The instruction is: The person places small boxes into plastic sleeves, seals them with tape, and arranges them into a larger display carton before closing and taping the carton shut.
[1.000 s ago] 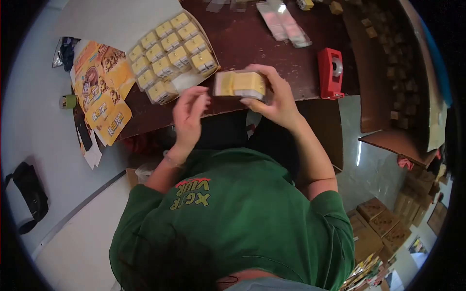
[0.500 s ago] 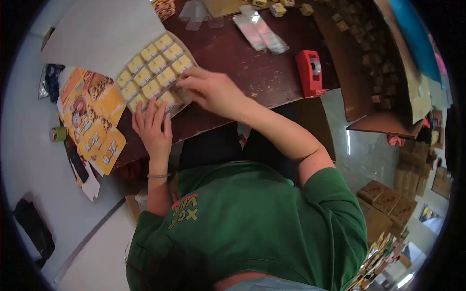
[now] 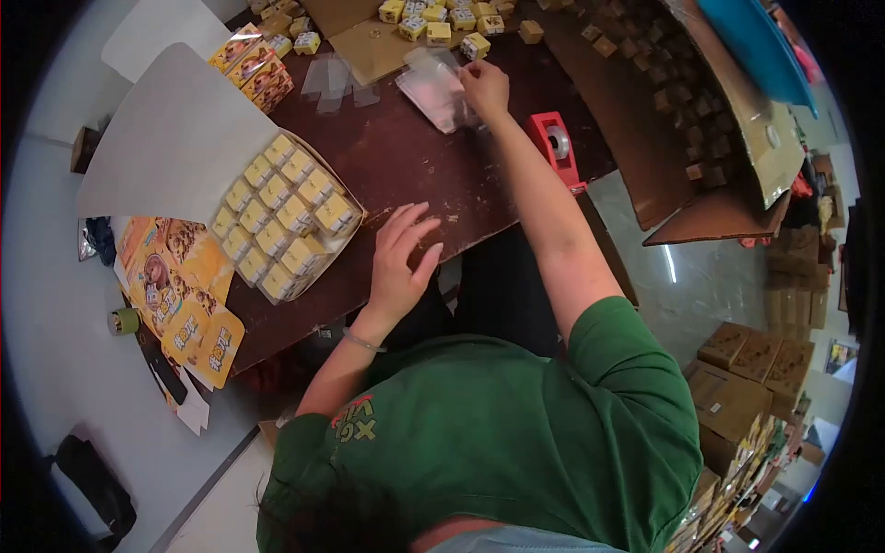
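Note:
My right hand (image 3: 486, 90) is at the far side of the table, its fingers pinched on a clear plastic sleeve (image 3: 471, 103), which is blurred. More clear sleeves (image 3: 427, 92) lie stacked just left of it. My left hand (image 3: 403, 263) hovers at the table's near edge, empty, with its fingers apart. To its left lies a shallow carton (image 3: 348, 227) filled with rows of small pale-yellow boxes (image 3: 274, 192). The carton's white lid (image 3: 175, 138) stands folded back.
A red tape dispenser (image 3: 556, 152) sits right of the sleeves. Loose yellow boxes (image 3: 439, 34) lie on cardboard at the back. Printed orange cards (image 3: 180, 286) rest at the left. A large carton (image 3: 618, 120) holding small brown boxes is on the right.
My right hand has gone from the carton to the sleeves, up and to the right. My left hand has left the carton and moved right. The view has shifted too.

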`<state>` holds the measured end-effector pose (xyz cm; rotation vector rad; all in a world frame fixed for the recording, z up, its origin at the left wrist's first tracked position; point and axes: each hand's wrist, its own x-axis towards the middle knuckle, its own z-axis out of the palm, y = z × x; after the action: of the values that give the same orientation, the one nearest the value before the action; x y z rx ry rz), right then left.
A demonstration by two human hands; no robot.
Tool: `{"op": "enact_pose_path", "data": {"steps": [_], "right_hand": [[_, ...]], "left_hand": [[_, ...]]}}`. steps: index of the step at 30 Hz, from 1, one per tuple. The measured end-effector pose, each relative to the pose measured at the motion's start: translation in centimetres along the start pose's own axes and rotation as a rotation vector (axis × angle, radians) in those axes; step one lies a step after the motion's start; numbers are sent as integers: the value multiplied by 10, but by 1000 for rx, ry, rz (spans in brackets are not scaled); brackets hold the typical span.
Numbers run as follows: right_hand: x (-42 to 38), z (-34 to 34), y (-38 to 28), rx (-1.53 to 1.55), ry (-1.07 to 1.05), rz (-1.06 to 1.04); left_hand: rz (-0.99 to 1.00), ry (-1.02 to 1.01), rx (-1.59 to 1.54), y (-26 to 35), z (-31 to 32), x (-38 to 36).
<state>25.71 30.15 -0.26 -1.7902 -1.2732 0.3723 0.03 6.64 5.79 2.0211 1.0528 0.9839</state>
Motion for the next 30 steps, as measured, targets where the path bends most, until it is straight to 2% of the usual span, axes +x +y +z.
{"op": "enact_pose_path", "data": {"steps": [2,3,5,6,7,8,9,10,13,15,16,17,18,19,21,22,24,25,28,30], "right_hand": [[-23,-22,-15,457,-118,102],[-51,-41,-30,569,-302,182],[-124,-67,-52,753,-612,301],[-160,-61,-47,749,-666,174],[-184,-76,-58,552,-596,149],[-196,-93,-68,284,-452,-48],[-202,-105,-70,10,-302,-241],[-200,-108,-66,-85,-61,-467],[-197,-131,-65,-177,-210,-762],[-203,-133,-52,39,-520,-555],[-208,-136,-48,237,-591,-267],[-207,-137,-41,561,-750,-45],[-206,-137,-34,884,-894,193],[-209,-133,-30,933,-905,266],[-229,-132,-41,482,-444,-172],[-231,-136,-45,197,-253,-472],[-257,-145,-56,266,-391,-402],[-273,-140,-55,433,-434,-287],[-281,-157,-56,458,-642,-93],[-286,-153,-52,442,-661,-138]], "left_hand": [[-351,54,-635,-13,8,15],[-378,-22,-766,-20,4,24],[-514,-20,-1176,-36,6,38],[-699,-125,-1325,-40,3,41],[-536,-208,-1484,-37,5,48],[-733,-297,-1375,-53,4,38],[-557,-340,-1435,-28,6,45],[-567,-422,-1484,-30,10,38],[-565,-620,-1552,-16,19,25],[-598,-735,-1550,-13,21,18],[-613,-695,-1656,-17,27,11],[-628,-648,-1763,-21,32,3],[-653,-647,-1703,-21,33,0],[-665,-633,-1648,-21,34,-4],[-681,-599,-1535,-23,35,-11],[-687,-558,-1467,-19,34,-15],[-697,-481,-1333,-8,32,-23],[-699,-457,-1332,-3,37,-32],[-725,-407,-1479,7,44,-52],[-849,-405,-1471,7,41,-56]]}}
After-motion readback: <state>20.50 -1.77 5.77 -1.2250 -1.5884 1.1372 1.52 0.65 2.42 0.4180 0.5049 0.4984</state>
